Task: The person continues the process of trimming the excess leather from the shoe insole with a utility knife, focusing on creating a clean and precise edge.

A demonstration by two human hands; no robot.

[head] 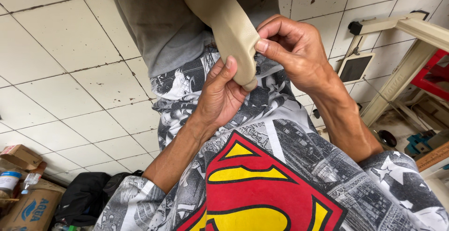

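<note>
Both hands pinch the lower end of a beige leather-like piece (pixel 231 29): the left hand (pixel 220 93) closes on it from below, the right hand (pixel 292 48) grips its edge. The end looks partly folded, the length above the hands unworked.

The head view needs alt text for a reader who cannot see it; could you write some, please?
Both hands, left hand and right hand, pinch the rounded end of a beige leather piece above a tiled floor. A cardboard box sits at lower left.
</note>
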